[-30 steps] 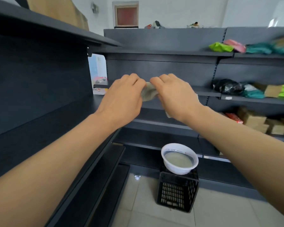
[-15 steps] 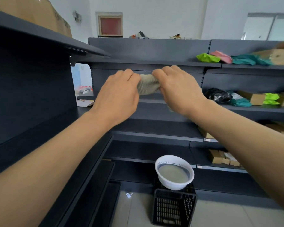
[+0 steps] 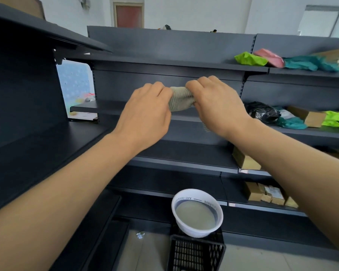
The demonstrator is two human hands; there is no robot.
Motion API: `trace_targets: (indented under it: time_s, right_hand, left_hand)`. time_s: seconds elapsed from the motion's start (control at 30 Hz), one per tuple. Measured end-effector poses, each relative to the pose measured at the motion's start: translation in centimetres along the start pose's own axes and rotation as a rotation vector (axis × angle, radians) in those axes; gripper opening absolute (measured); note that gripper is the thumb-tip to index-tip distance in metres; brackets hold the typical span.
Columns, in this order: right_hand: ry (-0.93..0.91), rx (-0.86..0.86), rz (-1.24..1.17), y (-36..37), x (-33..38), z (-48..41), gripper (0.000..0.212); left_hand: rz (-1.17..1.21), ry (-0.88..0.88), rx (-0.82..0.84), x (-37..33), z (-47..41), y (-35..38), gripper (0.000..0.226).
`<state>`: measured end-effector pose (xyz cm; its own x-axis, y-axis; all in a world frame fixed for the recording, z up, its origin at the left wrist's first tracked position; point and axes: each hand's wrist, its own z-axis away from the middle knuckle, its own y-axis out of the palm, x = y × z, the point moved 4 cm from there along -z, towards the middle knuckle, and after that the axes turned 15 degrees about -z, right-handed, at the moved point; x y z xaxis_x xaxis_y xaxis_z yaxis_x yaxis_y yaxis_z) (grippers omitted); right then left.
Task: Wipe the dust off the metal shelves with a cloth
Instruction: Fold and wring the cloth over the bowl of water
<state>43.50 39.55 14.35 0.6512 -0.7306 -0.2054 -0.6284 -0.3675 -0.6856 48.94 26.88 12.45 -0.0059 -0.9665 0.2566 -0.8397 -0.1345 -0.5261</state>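
Holds cloth point(image 3: 179, 99) bunched between left hand point(image 3: 145, 112) and right hand point(image 3: 217, 106), each grip curled tight on it, off metal shelves point(image 3: 184, 151) above basin point(image 3: 198, 232), seemingly wringing before wiping.

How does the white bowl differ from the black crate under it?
The white bowl is round with solid walls; the black crate is boxy with open lattice walls. The bowl holds cloudy greyish water; what the crate holds cannot be seen. The bowl rests on top of the crate, while the crate stands on the tiled floor. Both stand in front of the lower metal shelves.
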Motion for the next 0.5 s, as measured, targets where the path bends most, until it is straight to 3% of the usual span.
trace_targets:
  time_s: [0.33, 0.5]
  right_hand:
    - [-0.002, 0.156, -0.117, 10.3, -10.7, 2.3, 0.033]
    - [0.07, 0.333, -0.202, 18.9, -13.8, 4.0, 0.036]
  left_hand:
    - [0.033, -0.002, 0.124, -7.2, -2.7, 11.8, 0.025]
    - [0.098, -0.027, 0.25, -8.7, -2.1, 19.1, 0.026]
